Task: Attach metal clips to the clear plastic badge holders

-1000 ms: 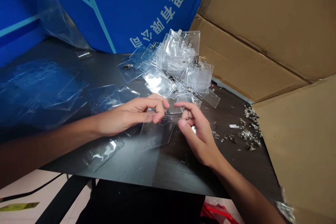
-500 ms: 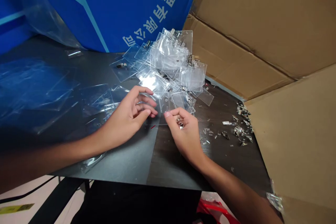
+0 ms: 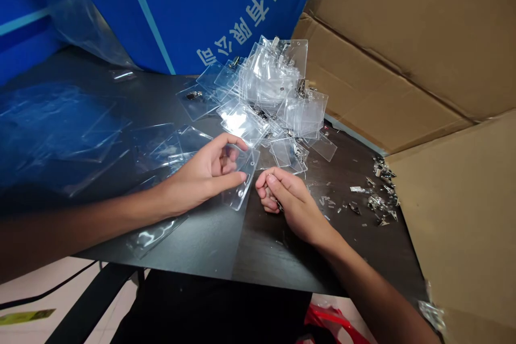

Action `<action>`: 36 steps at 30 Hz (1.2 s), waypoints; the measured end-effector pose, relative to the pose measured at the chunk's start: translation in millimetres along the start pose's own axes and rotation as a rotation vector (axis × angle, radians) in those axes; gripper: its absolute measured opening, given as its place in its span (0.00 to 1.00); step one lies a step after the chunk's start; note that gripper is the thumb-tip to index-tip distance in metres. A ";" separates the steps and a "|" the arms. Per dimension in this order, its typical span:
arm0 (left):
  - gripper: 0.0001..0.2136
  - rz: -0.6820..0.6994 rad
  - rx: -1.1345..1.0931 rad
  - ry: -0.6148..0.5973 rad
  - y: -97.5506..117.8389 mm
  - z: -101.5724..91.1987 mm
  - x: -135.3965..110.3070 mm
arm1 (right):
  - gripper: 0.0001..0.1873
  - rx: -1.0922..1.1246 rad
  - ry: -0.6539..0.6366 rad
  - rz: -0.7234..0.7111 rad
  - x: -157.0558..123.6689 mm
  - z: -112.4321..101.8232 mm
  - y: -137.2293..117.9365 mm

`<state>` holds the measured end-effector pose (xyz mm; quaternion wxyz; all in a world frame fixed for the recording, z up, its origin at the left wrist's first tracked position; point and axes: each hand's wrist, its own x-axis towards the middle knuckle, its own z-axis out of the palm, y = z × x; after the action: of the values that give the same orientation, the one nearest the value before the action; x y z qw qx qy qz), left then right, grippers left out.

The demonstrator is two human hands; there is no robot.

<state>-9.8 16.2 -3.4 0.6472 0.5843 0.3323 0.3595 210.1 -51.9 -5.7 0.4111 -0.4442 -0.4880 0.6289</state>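
As the worktop (image 3: pixel 274 260) is followed from the left, loose clear plastic sleeves (image 3: pixel 76 129) are seen lying flat, tinted by blue reflections, and a single sleeve (image 3: pixel 155 236) is found just beneath the left forearm. The left hand (image 3: pixel 205 177) is held half open, with the fingers curved and a clear badge holder (image 3: pixel 245 183) gripped at its edge between thumb and fingertips. The holder is tilted up off the worktop, and a punched hole is shown near its lower end. A hold at the edge appears well judged, since the film is kept flat and the hole is left uncovered. Behind it, a loose pile of badge holders (image 3: pixel 274 91) is heaped in front of a blue printed banner (image 3: pixel 193 11). The right hand (image 3: pixel 291 199) is closed, with the fingers folded in, and a small metal clip (image 3: pixel 279 205) is pinched in it, mostly hidden from view; a tight pinch seems suited to so small a part. The two hands are kept near each other but apart. Further right, scattered metal clips (image 3: pixel 381 196) are spread over the worktop, beside cardboard box flaps (image 3: pixel 403 48).
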 end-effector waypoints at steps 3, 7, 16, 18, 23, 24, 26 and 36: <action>0.21 -0.017 0.000 -0.011 1.3 -1.0 -0.4 | 0.19 -0.079 -0.083 0.015 -0.8 -3.1 -3.0; 0.25 -0.030 0.080 -0.053 5.5 0.4 -3.4 | 0.17 -0.045 -0.154 -0.006 -2.0 -2.0 -3.3; 0.23 -0.042 0.129 -0.151 1.9 3.4 -3.0 | 0.24 -0.075 -0.131 0.067 -7.0 6.4 -11.4; 0.23 -0.042 0.146 -0.152 1.2 0.9 -1.9 | 0.24 -0.099 -0.093 0.059 -7.4 6.9 -14.7; 0.23 -0.025 0.122 -0.142 2.1 0.0 -3.1 | 0.23 -0.114 -0.054 0.031 -6.7 4.7 -14.7; 0.24 -0.021 0.130 -0.148 2.7 0.7 -3.6 | 0.22 -0.104 -0.064 0.036 -6.5 4.0 -13.4; 0.24 -0.009 0.146 -0.168 4.0 1.9 -4.2 | 0.22 -0.093 -0.077 0.059 -6.4 3.1 -10.6; 0.22 -0.040 0.023 -0.181 10.2 -2.2 -3.7 | 0.22 -0.300 -0.138 -0.075 -11.4 -0.2 -17.7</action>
<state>-14.4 14.8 6.6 0.6749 0.6152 0.2881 0.2881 214.9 -59.4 13.4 0.3290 -0.4377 -0.6197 0.5623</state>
